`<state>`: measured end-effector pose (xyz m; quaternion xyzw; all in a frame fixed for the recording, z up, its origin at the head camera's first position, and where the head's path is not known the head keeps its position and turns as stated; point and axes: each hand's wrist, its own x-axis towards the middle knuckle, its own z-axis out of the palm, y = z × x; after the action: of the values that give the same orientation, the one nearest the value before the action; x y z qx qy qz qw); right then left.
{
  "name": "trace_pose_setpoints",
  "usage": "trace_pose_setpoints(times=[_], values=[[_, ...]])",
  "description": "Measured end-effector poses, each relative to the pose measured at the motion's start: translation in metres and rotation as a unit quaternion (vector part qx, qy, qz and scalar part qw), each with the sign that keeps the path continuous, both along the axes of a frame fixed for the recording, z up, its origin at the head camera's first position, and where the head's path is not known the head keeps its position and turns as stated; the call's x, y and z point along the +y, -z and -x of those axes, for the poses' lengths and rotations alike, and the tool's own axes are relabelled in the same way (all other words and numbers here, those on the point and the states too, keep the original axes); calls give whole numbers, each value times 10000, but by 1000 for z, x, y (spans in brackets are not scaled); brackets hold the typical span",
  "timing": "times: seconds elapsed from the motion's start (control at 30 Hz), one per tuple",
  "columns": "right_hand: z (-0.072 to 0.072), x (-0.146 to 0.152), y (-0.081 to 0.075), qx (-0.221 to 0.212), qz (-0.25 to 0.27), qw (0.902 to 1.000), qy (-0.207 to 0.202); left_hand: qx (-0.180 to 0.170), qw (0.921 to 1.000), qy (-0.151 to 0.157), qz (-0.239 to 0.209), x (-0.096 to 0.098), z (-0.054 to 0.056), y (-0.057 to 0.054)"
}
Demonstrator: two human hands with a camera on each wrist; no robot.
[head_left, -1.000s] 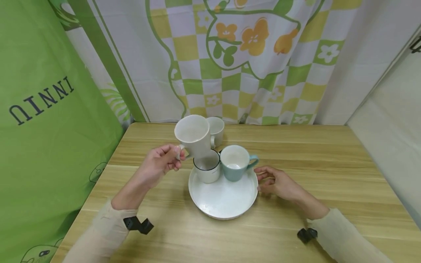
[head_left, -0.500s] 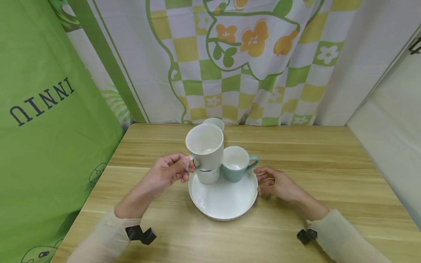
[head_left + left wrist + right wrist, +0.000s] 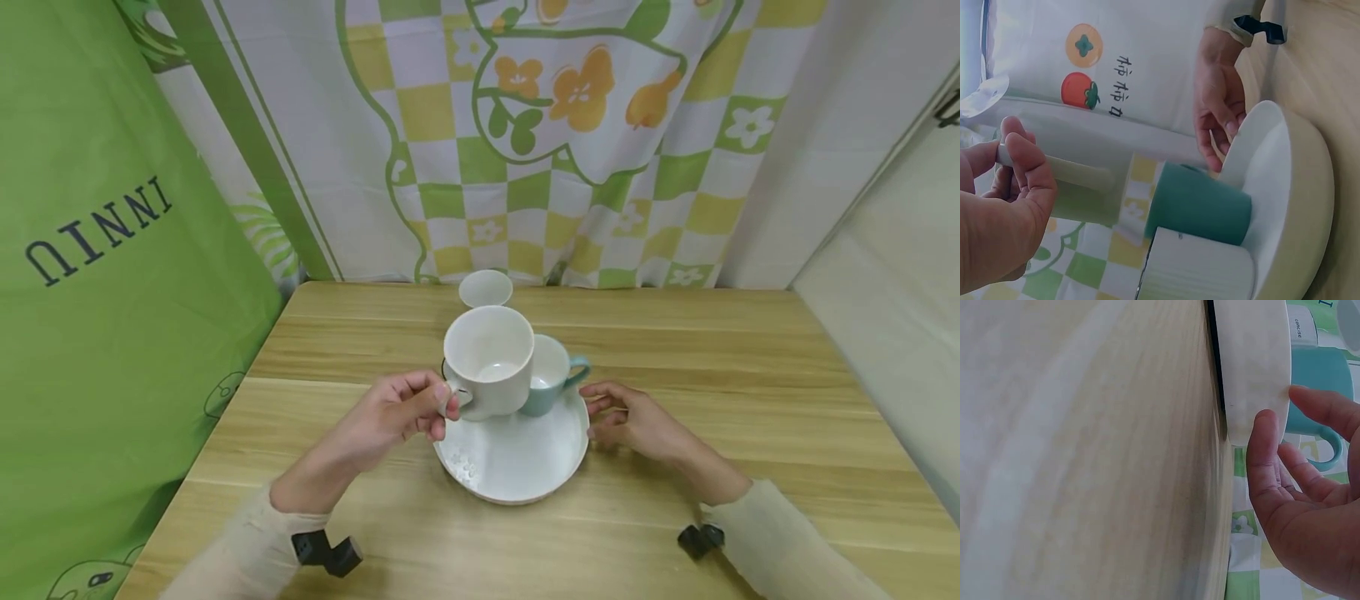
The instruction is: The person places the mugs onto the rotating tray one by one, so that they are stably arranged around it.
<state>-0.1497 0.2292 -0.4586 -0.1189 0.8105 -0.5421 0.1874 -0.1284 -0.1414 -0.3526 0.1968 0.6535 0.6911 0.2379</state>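
My left hand (image 3: 397, 412) pinches the handle of a white mug (image 3: 491, 362), held upright above the white round tray (image 3: 517, 467). On the tray stands a teal mug (image 3: 542, 402), its handle pointing right. Beside it is a white mug with a dark rim (image 3: 1197, 265), plain in the left wrist view but mostly covered by the held mug in the head view. My right hand (image 3: 637, 421) is at the tray's right edge, fingers loosely bent, with fingertips right at the rim and wall in the right wrist view.
Behind the tray, another white cup (image 3: 486, 288) stands on the wooden table (image 3: 712, 350). A patterned curtain (image 3: 517, 200) hangs along the back edge, and a green cloth (image 3: 112, 333) hangs at the left.
My left hand has carried the white mug right and toward me, from left of the dark-rimmed mug to over the tray. The right hand stays at the tray's edge.
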Motion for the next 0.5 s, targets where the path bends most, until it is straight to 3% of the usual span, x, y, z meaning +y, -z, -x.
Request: trace_pose_setpoints(times=[0.33, 0.5], values=[[1, 1, 2, 41, 36, 10000, -20, 103, 9977, 588, -314, 15, -14, 11], [1, 0, 2, 12, 77, 10000, -14, 85, 9971, 695, -312, 22, -19, 19]])
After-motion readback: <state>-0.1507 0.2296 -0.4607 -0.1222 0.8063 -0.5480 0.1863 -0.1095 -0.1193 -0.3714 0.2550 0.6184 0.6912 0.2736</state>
